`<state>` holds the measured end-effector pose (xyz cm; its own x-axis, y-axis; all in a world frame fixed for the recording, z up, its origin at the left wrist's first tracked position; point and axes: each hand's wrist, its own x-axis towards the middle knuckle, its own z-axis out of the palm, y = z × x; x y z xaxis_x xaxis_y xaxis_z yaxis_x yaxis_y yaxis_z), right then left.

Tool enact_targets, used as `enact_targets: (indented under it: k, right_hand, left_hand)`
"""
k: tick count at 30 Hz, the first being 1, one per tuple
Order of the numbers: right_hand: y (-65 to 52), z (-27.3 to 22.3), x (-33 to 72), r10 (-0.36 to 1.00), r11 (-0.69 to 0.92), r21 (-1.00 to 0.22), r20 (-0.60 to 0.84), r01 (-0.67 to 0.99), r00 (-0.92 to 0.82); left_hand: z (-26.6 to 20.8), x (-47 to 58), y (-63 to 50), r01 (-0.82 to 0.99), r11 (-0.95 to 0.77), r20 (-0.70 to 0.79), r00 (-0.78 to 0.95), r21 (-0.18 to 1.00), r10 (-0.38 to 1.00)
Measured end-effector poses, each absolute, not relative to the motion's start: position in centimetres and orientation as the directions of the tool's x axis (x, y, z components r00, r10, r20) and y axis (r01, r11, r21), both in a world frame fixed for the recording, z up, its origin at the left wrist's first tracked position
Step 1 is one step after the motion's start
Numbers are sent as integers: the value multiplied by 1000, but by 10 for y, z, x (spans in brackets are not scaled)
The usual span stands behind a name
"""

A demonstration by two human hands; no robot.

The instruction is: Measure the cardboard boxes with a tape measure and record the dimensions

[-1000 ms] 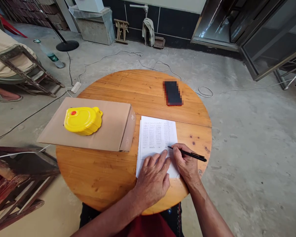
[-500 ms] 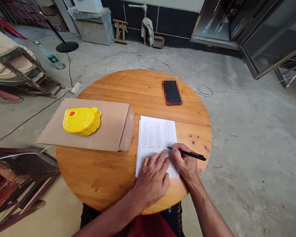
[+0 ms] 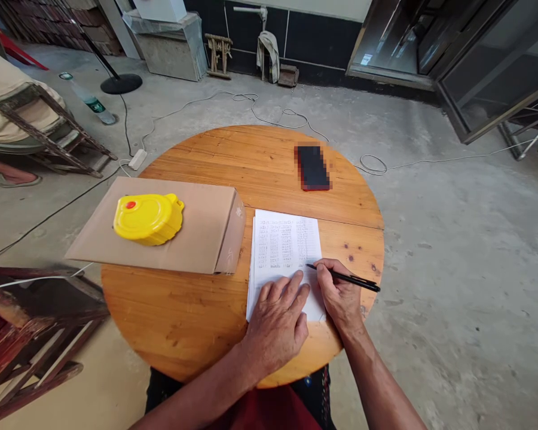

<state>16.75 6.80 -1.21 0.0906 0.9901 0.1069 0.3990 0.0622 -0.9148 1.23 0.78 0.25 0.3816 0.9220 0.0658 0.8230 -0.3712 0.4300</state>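
My right hand (image 3: 342,298) is closed round a black pen (image 3: 354,279), its tip at the last written row on a sheet of paper (image 3: 287,239). Several columns of small handwriting fill the upper part of the sheet; I cannot read them. Another sheet edge shows beneath it on the left. My left hand (image 3: 278,322) lies flat, fingers stretched, over the lower half of the paper. Both rest on a round wooden table (image 3: 179,322).
On the table's left lies a cardboard box (image 3: 192,239) with a yellow tape-measure-like case (image 3: 147,219) on top. A dark, pixelated phone-like object (image 3: 312,167) lies at the back. Wooden chairs (image 3: 40,346), cables and a plastic bottle (image 3: 99,108) are around; a person sits at left.
The pen in my right hand has shifted slightly to the right along the bottom written row. My left hand stays in place.
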Motion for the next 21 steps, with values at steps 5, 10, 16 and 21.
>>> enact_targets:
  k: [5, 10, 16, 21]
  right_hand:
    - [69, -13, 167, 988, 79, -908, 127, 412, 91]
    - [69, -10, 166, 983, 107, -876, 164, 470, 82]
    - [69, -9, 166, 986, 108, -888, 152, 447, 64]
    - [70, -9, 166, 986, 103, -891, 151, 441, 75]
  left_hand:
    - [3, 12, 10, 824, -370, 63, 382, 430, 922]
    - [3, 13, 10, 824, -373, 71, 380, 426, 922]
    - [3, 12, 9, 822, -371, 74, 378, 432, 923]
    - [3, 12, 10, 820, -375, 76, 381, 433, 921]
